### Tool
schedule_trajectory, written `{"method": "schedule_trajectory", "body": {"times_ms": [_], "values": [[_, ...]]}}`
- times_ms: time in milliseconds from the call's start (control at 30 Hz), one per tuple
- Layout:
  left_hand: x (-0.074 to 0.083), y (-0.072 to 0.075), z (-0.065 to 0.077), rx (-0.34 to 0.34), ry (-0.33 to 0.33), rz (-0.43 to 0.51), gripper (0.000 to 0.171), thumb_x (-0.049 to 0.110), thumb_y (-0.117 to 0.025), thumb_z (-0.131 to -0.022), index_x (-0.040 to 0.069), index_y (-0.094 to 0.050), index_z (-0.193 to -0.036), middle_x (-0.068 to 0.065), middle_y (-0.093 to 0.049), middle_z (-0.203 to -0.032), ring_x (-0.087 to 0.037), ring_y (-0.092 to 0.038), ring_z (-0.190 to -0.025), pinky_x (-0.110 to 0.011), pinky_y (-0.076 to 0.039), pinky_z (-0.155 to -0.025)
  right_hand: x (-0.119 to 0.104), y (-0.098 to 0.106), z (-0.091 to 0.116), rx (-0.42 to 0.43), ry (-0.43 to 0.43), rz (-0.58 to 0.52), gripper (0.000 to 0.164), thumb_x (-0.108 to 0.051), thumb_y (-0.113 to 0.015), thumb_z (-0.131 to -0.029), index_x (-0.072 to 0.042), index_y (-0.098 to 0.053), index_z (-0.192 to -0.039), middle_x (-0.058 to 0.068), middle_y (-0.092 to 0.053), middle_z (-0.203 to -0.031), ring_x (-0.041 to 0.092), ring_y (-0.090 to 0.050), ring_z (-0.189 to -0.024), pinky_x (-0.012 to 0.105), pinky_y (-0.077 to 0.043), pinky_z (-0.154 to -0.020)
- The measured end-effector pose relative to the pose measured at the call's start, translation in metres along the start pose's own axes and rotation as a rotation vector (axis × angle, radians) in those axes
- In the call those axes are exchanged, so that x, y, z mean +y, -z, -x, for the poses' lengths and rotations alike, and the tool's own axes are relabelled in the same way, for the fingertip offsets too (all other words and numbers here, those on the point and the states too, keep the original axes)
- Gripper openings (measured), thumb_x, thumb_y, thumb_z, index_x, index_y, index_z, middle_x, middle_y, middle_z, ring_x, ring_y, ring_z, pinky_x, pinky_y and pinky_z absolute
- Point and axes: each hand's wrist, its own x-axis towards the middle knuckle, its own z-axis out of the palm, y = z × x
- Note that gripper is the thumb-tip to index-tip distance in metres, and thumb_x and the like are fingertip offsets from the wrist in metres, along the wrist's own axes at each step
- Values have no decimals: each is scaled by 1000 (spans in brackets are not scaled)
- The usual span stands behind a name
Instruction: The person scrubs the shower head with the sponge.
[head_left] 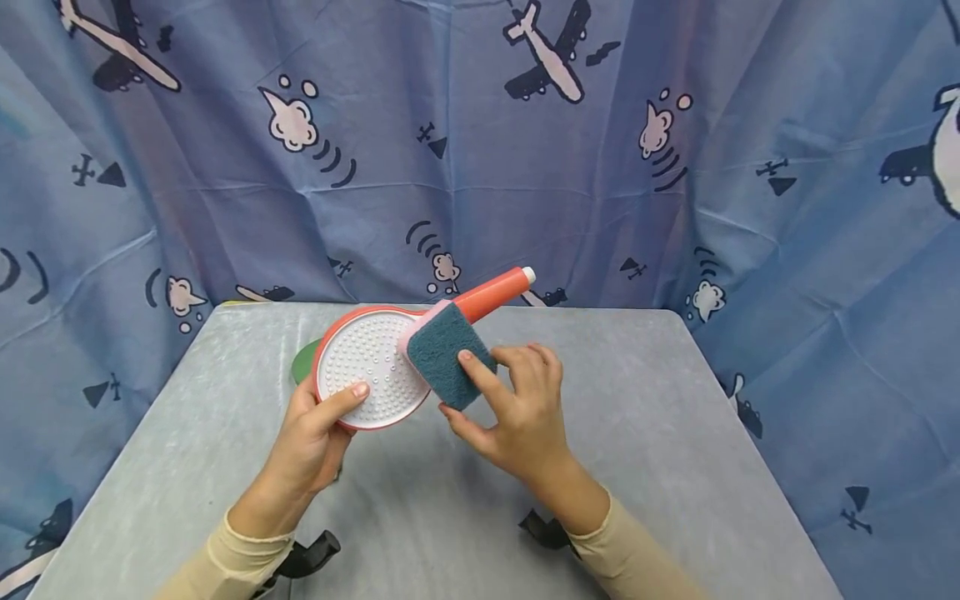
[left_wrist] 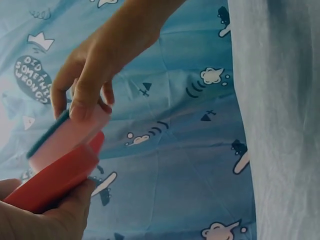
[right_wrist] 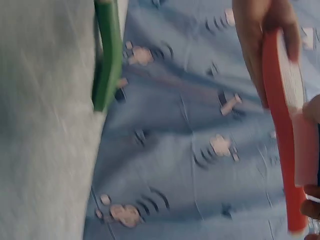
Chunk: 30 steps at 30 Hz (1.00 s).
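Observation:
A round orange-red shower head (head_left: pixel 371 354) with a white, nubby face and a white-tipped handle is held up over the table. My left hand (head_left: pixel 303 442) grips its round end, thumb across the face and fingers behind. My right hand (head_left: pixel 531 417) holds a pink sponge (head_left: pixel 448 354) with a dark green scouring layer, pinched at its edges with a fingertip on the green side. Its pink side lies over the face's right edge and the neck. In the left wrist view the sponge (left_wrist: pixel 70 137) sits just above the shower head (left_wrist: pixel 57 177).
A green object (head_left: pixel 303 360) stands behind the shower head, mostly hidden; the right wrist view shows it as a curved green piece (right_wrist: pixel 111 55) by the table edge. The grey-covered table (head_left: pixel 645 433) ends at a blue patterned curtain (head_left: pixel 480 167). Black straps (head_left: pixel 309 557) hang below the wrists.

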Motion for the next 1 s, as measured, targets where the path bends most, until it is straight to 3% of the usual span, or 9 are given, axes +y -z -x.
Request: {"method": "schedule_trajectory", "body": {"times_ms": [133,300,400,500,600,700,800,1000], "values": [[2,0,0,-15,-34,-17,51,-12,-50,-95,6,-47,-143,-7,-65,-127,-18,-69,-110,-34,-60,-90,21,14,-7,89,-166,46,59,-48,-75,-85,-13,-67,-131,19,-61,-103,36,-56,-93,56,-38,-88],[4,3,0,-40,-67,-52,50,-13,-51,-94,6,-52,-140,-6,-67,-124,-18,-69,-109,-33,-60,-90,46,32,-12,117,-436,-73,57,-42,-75,-87,-13,-65,-135,18,-64,-109,33,-57,-99,49,-35,-92],[4,6,-1,-56,-101,-60,51,-14,-49,-94,7,-54,-140,-5,-68,-125,-17,-67,-112,-33,-58,-93,53,37,-13,63,-536,-233,54,-32,-75,-89,-14,-63,-139,15,-65,-113,25,-57,-102,42,-38,-95],[5,10,-3,-85,-168,-37,55,-18,-48,-90,9,-59,-137,-2,-69,-125,-16,-65,-115,-32,-54,-98,56,41,-14,10,-636,-473,50,-19,-71,-93,-14,-60,-141,11,-64,-116,21,-57,-104,35,-44,-95],[6,16,-6,-167,-262,15,57,-22,-49,-88,9,-62,-134,-3,-69,-128,-16,-64,-118,-32,-51,-101,56,45,-15,-10,-727,-708,47,-11,-63,-95,-14,-58,-141,9,-63,-120,22,-57,-106,27,-49,-92],[9,24,-10,-300,-335,50,52,-18,-56,-92,4,-60,-139,-9,-63,-141,-21,-59,-130,-32,-48,-108,55,49,-16,12,-763,-862,46,-12,-59,-93,-15,-58,-139,8,-62,-121,24,-56,-106,25,-53,-85],[11,31,-15,-413,-368,78,54,-13,-64,-93,3,-57,-144,-13,-49,-156,-27,-48,-143,-35,-43,-115,55,50,-17,36,-757,-973,45,-15,-59,-93,-14,-57,-138,7,-61,-123,23,-56,-109,26,-54,-88],[11,41,-22,-595,-290,106,68,-13,-67,-90,17,-54,-150,-14,-4,-172,-36,-55,-136,-33,-51,-106,56,49,-19,73,-760,-1139,43,-21,-55,-95,-15,-55,-137,6,-57,-130,22,-54,-113,29,-52,-93]]}}
